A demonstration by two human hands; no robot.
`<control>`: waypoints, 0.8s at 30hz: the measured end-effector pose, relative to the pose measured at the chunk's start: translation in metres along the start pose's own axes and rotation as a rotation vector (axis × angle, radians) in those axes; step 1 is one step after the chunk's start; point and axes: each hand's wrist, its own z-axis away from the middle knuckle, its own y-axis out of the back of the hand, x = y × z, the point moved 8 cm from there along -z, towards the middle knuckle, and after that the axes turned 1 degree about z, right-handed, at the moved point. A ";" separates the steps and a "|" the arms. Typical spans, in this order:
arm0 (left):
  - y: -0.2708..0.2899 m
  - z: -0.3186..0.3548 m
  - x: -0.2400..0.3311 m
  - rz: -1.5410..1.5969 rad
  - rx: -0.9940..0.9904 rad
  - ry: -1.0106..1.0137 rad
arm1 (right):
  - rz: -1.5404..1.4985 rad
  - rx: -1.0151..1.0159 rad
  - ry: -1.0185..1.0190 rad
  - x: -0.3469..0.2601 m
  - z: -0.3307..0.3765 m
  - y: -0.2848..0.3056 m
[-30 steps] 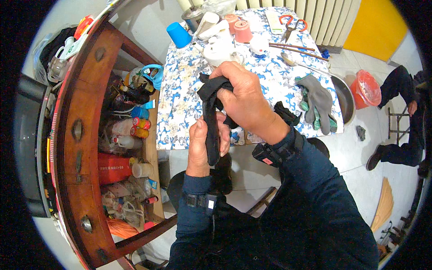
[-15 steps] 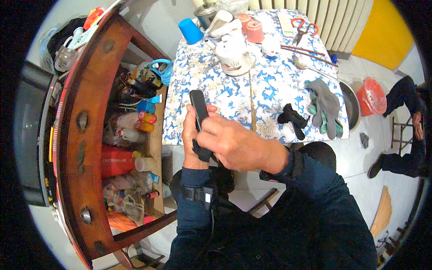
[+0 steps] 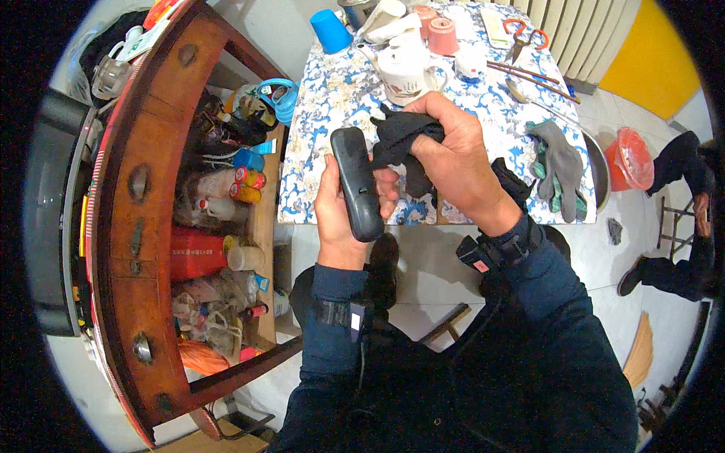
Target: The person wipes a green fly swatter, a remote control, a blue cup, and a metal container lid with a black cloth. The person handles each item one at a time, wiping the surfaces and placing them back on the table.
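1. One bench [image 3: 325,106], its cover a blue-and-white leafy pattern.
2. One glossy white teapot [image 3: 404,75] on it; its dark print is too small to read.
3. Two bare hands: the right hand [image 3: 462,158] pinches black cloth; the left hand [image 3: 336,230] cradles a black object, thumb and fingers either side.
4. One soft, crumpled black cloth [image 3: 400,136], beside the object.
5. One smooth, oblong, round-ended black object [image 3: 357,185], upon the left palm.
6. Two pink tapered cups [image 3: 442,36].

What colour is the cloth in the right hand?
The cloth in the right hand is black; it shows best in the head view.
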 end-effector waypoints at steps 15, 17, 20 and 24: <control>0.014 -0.008 0.001 -0.005 0.113 -0.047 | 0.295 -0.386 0.540 -0.031 0.050 -0.077; 0.019 -0.002 0.008 -0.135 0.159 -0.085 | 0.288 -0.518 0.545 -0.028 0.066 -0.085; 0.030 0.000 0.030 -0.157 0.267 -0.127 | 0.295 -0.669 0.524 -0.022 0.078 -0.090; 0.023 0.002 0.042 -0.060 0.148 -0.168 | 0.222 -0.682 0.421 -0.014 0.068 -0.081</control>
